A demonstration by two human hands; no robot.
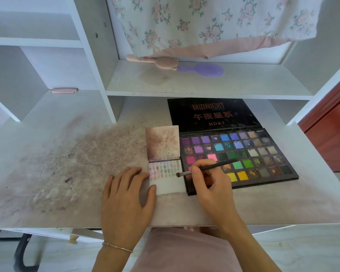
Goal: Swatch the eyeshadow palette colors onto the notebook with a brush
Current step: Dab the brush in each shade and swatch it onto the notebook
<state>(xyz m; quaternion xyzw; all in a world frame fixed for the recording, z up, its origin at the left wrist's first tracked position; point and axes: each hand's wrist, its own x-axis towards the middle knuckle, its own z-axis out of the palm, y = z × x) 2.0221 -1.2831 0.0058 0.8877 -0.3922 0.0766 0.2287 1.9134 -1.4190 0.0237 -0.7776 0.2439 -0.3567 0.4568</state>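
Bench: white top, heavily smudged with pinkish-brown powder stains, darkest left of centre.
Shelf: white board above the bench, at the back; a floral cloth hangs down over it.
Eyeshadow palette: open flat on the bench, right of centre; black lid folded back with printed lettering; pans in rows of purple, blue, pink, green, yellow, tan and dark shades, several broken up.
Left hand: palm down on the bench, fingers spread a little and lying flat, gripping nothing; thumb tip rests on the left edge of the notebook's lower page. Thin bracelet at the wrist.
Right hand: over the palette's near left corner, fingers closed around the brush handle in a pen-style pinch.
Notebook: small, open, lying between the left hand and the palette, its right edge touching the palette; upper leaf stained brownish-pink; lower page carries rows of small pastel swatches across its top half, blank white below.
Purple hairbrush: lying on the shelf.
Pink bear-shaped brush: on the shelf, its head touching the purple one's handle.
Brush: slim dark handle angled up to the right over the pans; bristle tip points left, at the right end of the swatch rows, on or just above the page, cannot tell which.
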